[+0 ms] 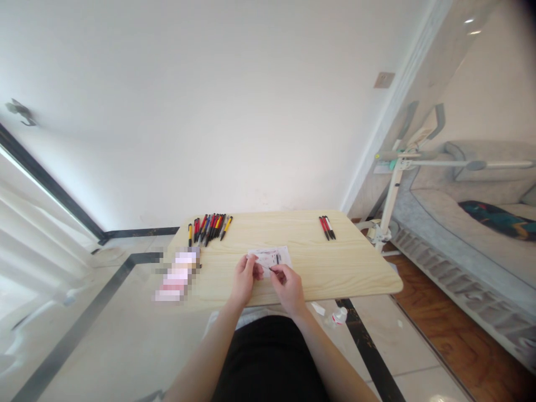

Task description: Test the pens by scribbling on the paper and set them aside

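My left hand (245,276) and my right hand (288,283) are close together over the near side of the table, fingertips pinched and facing each other. Between the right thumb and fingers shows the dark end of a small, thin piece (271,269), too small to name. What the left fingers pinch is hidden. Just behind and under the hands lies a printed sheet of paper (270,255) with dark markings. A cluster of click pens (213,228), in red, yellow, blue and dark colours, rests at the back left. Two more pens (327,228), red and white, lie side by side at the back right.
The pale wooden table (352,268) stands against a white wall. A blurred-out stack of pinkish items (178,276) is at its left edge. On the floor lies a small plastic bottle (339,316). To the right are a white exercise frame (393,190) and a grey sofa (444,218).
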Demonstrator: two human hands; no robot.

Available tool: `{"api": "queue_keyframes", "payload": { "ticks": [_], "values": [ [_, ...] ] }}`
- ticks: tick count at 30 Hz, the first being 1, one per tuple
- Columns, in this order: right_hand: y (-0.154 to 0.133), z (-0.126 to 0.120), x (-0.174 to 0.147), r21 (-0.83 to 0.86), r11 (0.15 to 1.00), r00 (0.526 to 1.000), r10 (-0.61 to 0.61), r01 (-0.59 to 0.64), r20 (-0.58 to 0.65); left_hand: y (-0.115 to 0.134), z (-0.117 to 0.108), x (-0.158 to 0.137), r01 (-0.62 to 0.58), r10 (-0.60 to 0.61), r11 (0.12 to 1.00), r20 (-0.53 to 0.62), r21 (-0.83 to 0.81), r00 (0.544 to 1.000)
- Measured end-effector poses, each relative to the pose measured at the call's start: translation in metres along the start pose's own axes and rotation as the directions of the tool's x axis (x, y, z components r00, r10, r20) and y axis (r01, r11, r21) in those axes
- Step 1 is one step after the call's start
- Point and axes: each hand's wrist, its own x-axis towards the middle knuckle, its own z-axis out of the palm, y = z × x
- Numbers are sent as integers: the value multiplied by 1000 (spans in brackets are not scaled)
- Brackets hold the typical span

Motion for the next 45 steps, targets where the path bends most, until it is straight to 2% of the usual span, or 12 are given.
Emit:
{"api": "queue_keyframes", "payload": {
  "ticks": [30,39,45],
  "values": [
    [-3,-1,-2,7,999,998,-49,49,-24,0,0,-1,-24,21,997,45,75,999],
    [2,0,-4,26,1000,1000,-9,10,-18,1,1,-1,5,-7,998,26,66,1000],
    [0,1,-4,55,998,1000,4,-3,-22,-1,0,0,17,-18,1000,54,17,998]
  ]
}}
